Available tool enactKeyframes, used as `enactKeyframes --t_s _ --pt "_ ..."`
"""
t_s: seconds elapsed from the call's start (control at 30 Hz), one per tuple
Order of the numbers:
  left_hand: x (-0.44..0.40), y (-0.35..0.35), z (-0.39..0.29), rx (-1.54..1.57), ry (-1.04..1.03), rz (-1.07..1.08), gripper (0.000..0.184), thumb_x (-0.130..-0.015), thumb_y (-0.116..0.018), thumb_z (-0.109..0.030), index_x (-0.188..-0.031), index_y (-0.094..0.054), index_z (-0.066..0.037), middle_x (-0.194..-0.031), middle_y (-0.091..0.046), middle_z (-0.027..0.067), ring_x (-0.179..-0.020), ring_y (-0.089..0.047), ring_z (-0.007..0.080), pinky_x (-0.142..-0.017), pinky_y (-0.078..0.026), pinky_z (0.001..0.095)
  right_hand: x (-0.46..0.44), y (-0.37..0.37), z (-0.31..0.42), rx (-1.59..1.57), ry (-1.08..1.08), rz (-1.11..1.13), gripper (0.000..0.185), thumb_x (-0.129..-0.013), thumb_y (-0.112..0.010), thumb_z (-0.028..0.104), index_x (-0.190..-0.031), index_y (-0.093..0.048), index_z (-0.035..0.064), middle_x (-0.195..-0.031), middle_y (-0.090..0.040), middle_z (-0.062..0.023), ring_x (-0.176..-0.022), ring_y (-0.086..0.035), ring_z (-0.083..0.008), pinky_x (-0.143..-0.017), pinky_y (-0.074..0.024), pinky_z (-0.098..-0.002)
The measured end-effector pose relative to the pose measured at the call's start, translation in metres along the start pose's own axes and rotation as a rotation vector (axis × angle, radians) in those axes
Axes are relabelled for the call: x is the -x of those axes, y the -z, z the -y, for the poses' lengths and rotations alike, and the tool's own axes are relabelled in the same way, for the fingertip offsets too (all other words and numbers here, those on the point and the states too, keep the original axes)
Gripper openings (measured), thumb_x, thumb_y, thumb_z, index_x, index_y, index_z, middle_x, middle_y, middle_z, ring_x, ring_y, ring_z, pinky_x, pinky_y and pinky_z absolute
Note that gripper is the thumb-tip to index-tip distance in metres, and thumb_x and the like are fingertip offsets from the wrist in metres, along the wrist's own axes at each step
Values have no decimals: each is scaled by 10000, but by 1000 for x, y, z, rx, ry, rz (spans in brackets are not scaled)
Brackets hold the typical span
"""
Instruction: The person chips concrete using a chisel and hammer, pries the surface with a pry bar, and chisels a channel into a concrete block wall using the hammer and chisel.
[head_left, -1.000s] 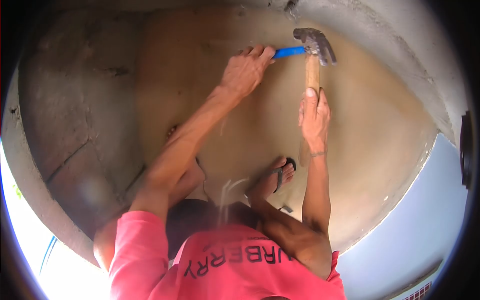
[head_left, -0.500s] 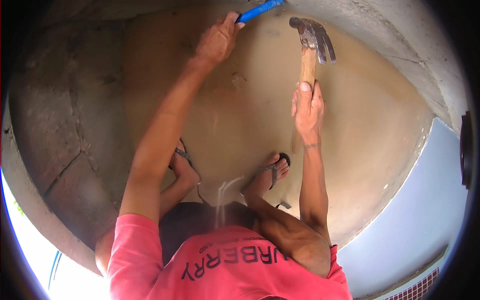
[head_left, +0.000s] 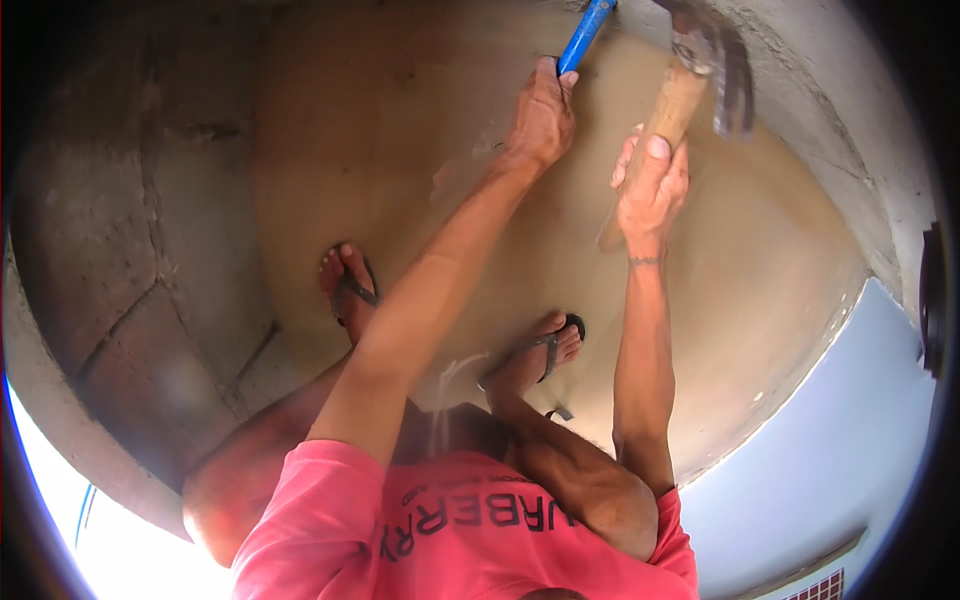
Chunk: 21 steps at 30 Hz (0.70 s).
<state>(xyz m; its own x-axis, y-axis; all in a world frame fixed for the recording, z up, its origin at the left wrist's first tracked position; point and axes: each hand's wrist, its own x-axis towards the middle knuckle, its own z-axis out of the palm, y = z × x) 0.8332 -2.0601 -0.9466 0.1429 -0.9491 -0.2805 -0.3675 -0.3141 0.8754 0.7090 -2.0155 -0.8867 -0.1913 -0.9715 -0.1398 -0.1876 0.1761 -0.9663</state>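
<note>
My left hand [head_left: 545, 112] is closed around the near end of a slim blue rod [head_left: 586, 38]. The rod slants up to the top edge of the view, beside the concrete wall; whether it touches the wall I cannot tell. In my right hand [head_left: 653, 190] is a claw hammer [head_left: 678, 100], gripped by its wooden handle. Its metal head is blurred and points toward the upper right, close to the wall and right of the rod.
Murky brown water [head_left: 400, 150] covers the floor ahead. My feet in flip-flops [head_left: 548, 350] are set apart below my arms. A rough concrete wall [head_left: 835, 130] curves along the upper right, and cracked concrete [head_left: 90, 230] lies at left.
My left hand has swung right with the blue rod, which now stands steeper. My right hand and the hammer have moved up and right, and the hammer has tilted rightward.
</note>
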Motion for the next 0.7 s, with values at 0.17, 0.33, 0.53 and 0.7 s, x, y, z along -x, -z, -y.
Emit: enactKeyframes --t_s 0.17,0.33,0.53,0.7 --pt "3 -20 1 36 13 -54 201 -1031 -465 -193 -1031 -437 6 -937 -595 317 -867 -559 531 -743 -435 548 -26 11 -22 492 10 122 352 -1029 -487 359 -931 -527 23 -634 -540 -44 -508 -516 -127 -472 -423 -313" --pt "0 -18 0 20 -7 -75 201 -1027 -473 -191 -1003 -445 6 -934 -594 320 -861 -568 523 -741 -444 553 -4 10 42 121 49 52 344 -1029 -491 360 -939 -522 29 -634 -529 -22 -512 -498 -105 -461 -409 -286" --pt "19 6 -8 -80 -135 -39 202 -1031 -477 -198 -1012 -457 3 -943 -595 305 -859 -572 514 -731 -443 565 -2 12 34 97 -37 47 330 -1029 -492 348 -955 -524 28 -650 -523 -13 -504 -479 -97 -460 -408 -268" --pt "0 6 4 -106 -219 -46 191 -1022 -484 -182 -1006 -463 8 -989 -576 303 -853 -564 499 -745 -458 552 7 21 9 139 -38 47 335 -1028 -493 345 -957 -526 20 -652 -524 -16 -505 -482 -99 -455 -404 -270"
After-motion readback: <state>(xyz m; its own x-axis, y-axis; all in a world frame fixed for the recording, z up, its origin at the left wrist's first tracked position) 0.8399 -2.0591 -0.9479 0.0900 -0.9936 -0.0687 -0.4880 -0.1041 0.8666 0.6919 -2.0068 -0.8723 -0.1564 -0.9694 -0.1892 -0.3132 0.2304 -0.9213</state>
